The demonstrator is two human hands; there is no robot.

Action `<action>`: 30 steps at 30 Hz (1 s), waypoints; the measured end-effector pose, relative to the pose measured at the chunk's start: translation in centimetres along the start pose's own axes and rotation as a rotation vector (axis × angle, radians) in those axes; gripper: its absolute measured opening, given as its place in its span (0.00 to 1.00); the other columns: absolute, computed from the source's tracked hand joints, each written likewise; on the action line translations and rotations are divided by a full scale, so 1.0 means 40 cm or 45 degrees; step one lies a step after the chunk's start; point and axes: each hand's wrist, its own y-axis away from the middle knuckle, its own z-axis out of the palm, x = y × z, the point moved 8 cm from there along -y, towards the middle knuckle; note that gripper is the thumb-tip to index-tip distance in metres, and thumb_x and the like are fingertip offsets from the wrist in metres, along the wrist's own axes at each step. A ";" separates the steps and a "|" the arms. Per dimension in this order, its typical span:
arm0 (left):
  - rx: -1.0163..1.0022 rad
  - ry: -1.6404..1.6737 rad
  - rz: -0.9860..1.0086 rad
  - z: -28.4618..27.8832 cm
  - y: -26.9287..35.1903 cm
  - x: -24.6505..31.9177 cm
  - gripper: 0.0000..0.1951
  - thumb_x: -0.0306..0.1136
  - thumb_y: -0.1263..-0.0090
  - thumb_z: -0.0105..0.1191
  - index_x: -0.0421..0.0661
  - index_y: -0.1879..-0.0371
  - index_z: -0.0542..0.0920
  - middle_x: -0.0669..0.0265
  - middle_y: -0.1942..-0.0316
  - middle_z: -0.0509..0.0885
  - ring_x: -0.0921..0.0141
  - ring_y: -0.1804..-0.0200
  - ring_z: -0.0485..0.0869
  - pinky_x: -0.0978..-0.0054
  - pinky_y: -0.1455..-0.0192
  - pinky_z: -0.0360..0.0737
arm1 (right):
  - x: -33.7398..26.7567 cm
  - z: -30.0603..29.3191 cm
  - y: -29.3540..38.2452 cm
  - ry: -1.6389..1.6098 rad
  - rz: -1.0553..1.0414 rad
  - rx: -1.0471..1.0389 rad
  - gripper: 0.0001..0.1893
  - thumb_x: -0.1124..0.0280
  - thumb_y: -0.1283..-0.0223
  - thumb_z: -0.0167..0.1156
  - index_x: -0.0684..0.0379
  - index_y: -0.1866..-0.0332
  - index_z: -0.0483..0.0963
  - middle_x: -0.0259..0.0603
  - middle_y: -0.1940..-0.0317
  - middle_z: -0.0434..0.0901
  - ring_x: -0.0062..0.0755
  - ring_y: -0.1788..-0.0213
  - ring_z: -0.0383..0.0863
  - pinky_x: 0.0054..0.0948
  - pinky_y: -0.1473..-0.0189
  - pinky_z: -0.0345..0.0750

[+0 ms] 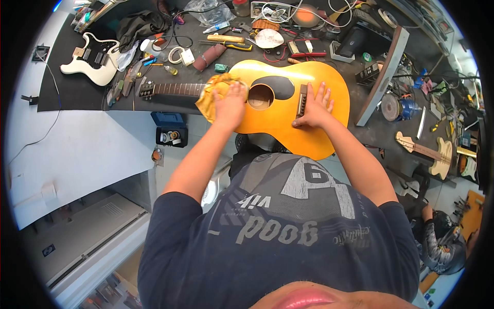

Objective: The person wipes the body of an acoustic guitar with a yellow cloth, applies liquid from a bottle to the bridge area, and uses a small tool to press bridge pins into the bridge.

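An acoustic guitar (262, 119) with an orange-yellow top lies face up across the bench edge, its neck pointing left. My left hand (230, 104) presses a crumpled yellow cloth (208, 98) against the upper body, between the neck end and the soundhole. My right hand (317, 108) lies spread on the top, just right of the dark bridge (301, 101), with the thumb reaching past the bridge's near end. A dark pickguard (281, 87) sits beside the soundhole. No strings can be made out over the soundhole.
Tools and cables crowd the dark workbench (88, 101) beyond the guitar. A white electric guitar body (90, 60) lies far left. At right stand a slanted board (382, 81) and a bench grinder (399, 107), near a small guitar (424, 151). Another person (444, 243) is at lower right.
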 end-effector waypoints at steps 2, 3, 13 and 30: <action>0.019 0.060 -0.143 0.003 -0.001 -0.105 0.30 0.33 0.16 0.39 0.46 0.15 0.64 0.62 0.11 0.61 0.66 0.12 0.61 0.24 0.16 0.49 | -0.010 -0.011 0.003 0.012 0.007 -0.024 0.88 0.42 0.71 0.90 0.47 0.09 0.28 0.67 0.12 0.15 0.74 0.11 0.15 0.71 0.16 0.33; 0.033 0.125 -0.294 0.002 0.005 -0.140 0.30 0.32 0.17 0.39 0.46 0.15 0.64 0.61 0.12 0.61 0.65 0.12 0.61 0.24 0.17 0.49 | -0.015 -0.009 0.008 0.031 0.009 -0.056 0.88 0.42 0.69 0.90 0.48 0.09 0.28 0.67 0.12 0.15 0.73 0.11 0.15 0.71 0.16 0.33; 0.055 0.408 -0.035 -0.011 -0.110 -0.005 0.32 0.32 0.21 0.40 0.38 0.16 0.63 0.48 0.13 0.61 0.52 0.11 0.56 0.41 0.11 0.50 | -0.006 0.002 0.008 0.041 0.024 -0.069 0.88 0.41 0.69 0.90 0.49 0.09 0.28 0.68 0.13 0.16 0.74 0.11 0.16 0.69 0.15 0.33; 0.224 0.375 0.354 -0.063 -0.201 0.338 0.35 0.42 0.21 0.44 0.32 0.19 0.64 0.42 0.14 0.60 0.48 0.13 0.59 0.42 0.12 0.54 | -0.013 -0.007 0.009 0.003 -0.017 -0.047 0.88 0.43 0.71 0.91 0.49 0.09 0.29 0.69 0.13 0.16 0.76 0.12 0.15 0.73 0.17 0.33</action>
